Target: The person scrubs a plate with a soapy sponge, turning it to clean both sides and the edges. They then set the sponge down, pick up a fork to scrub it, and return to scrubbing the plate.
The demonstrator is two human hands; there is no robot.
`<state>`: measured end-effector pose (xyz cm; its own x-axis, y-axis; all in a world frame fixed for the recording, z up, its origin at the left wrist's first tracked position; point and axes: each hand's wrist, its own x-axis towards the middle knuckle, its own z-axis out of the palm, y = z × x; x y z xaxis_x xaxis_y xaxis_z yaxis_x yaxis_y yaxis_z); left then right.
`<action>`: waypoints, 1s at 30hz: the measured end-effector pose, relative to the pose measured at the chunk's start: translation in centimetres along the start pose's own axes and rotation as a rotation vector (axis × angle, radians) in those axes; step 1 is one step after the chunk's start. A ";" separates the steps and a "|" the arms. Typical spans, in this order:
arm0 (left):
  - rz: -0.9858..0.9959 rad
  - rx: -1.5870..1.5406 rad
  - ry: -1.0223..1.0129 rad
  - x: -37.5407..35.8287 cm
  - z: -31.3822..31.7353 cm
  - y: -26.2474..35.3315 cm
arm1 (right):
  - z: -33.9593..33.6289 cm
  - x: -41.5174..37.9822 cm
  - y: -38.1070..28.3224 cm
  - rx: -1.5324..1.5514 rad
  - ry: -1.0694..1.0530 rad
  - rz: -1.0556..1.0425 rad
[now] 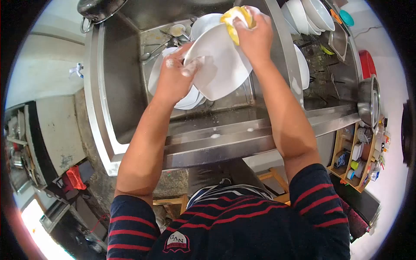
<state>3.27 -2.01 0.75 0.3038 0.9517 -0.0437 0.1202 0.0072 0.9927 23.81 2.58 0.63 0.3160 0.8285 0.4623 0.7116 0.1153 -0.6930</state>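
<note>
Over the sink, my left hand (pixel 175 76) grips the left edge of a white plate (pixel 219 65), its thumb on the plate's face and suds on the fingers. The plate is tilted, with its face toward me. My right hand (pixel 255 37) is closed around a yellow sponge (pixel 236 21) covered in white foam, pressed at the plate's upper right rim. Below the left hand, several white plates (pixel 190 102) lie stacked in the basin. Spoons and other cutlery (pixel 151 54) rest behind that hand, near a white bowl (pixel 206 26).
The steel sink (pixel 121 95) has a raised front edge with foam spots. To the right, a second basin holds white bowls (pixel 318 15), a plate (pixel 302 67) and a metal tray (pixel 338 41). A dark pot (pixel 99 9) stands at the back left corner. A wooden shelf (pixel 357 156) is at right.
</note>
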 end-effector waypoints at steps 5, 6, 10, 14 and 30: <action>-0.037 -0.142 0.064 0.3 -0.5 0.1 | 2.2 -2.6 -3.8 0.336 -0.117 -0.479; -0.009 -0.157 0.053 0.4 -1.3 -0.3 | 2.0 -2.8 -4.7 0.384 -0.145 -0.486; 0.034 -0.122 0.062 0.6 -0.7 0.7 | 1.1 -1.0 -2.5 0.118 -0.022 -0.418; 0.081 0.015 0.075 0.8 -0.6 0.2 | 0.3 -0.7 -1.8 0.069 0.083 -0.086; -0.428 -0.829 0.344 2.0 -1.9 -0.4 | 1.7 -3.9 -5.6 0.346 -0.621 -0.417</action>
<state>2.07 0.43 0.52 0.0825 0.8553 -0.5115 -0.5827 0.4578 0.6715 17.52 -0.41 1.80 -0.4080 0.8209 0.3996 0.4282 0.5586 -0.7103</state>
